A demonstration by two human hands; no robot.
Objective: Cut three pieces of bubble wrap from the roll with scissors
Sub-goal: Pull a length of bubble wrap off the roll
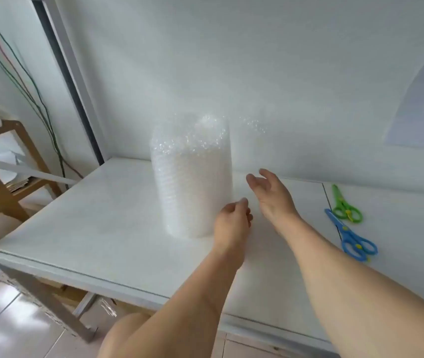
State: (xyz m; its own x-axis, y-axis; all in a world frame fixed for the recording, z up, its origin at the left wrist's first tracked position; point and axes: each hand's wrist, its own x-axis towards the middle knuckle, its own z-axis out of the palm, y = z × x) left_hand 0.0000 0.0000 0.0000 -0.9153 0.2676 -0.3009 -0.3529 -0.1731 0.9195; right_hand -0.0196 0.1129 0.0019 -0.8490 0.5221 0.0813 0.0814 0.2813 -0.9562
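Standing: the bubble wrap roll (191, 177) is upright on the white table (81, 220), toward the back near the wall (231, 60).
Loose sheet: a free flap of wrap (253, 140) spreads rightward from the roll's top, faint against the wall; its lower edge is too pale to trace.
Left hand (232, 219): at the roll's lower right side, fingers curled with thumb and fingertip together at the wrap's edge; it seems to pinch the edge of the wrap, though the clear film there is hard to make out.
Right hand (270, 195): just right of the roll, fingers relaxed and spread, palm turned toward the roll, grasping nothing; whether it touches the loose flap cannot be told.
Blue scissors (351, 236): lying flat on the table's right part, well apart from both hands, handles toward the near edge.
Green scissors (345, 205): lying just behind the blue pair, blades pointing to the wall.
Paper sheet (422, 99): fixed on the wall at far right, with dark marks partly cut off.
Wooden rack (7, 192): left of the table, with cables (25, 81) hanging behind it.
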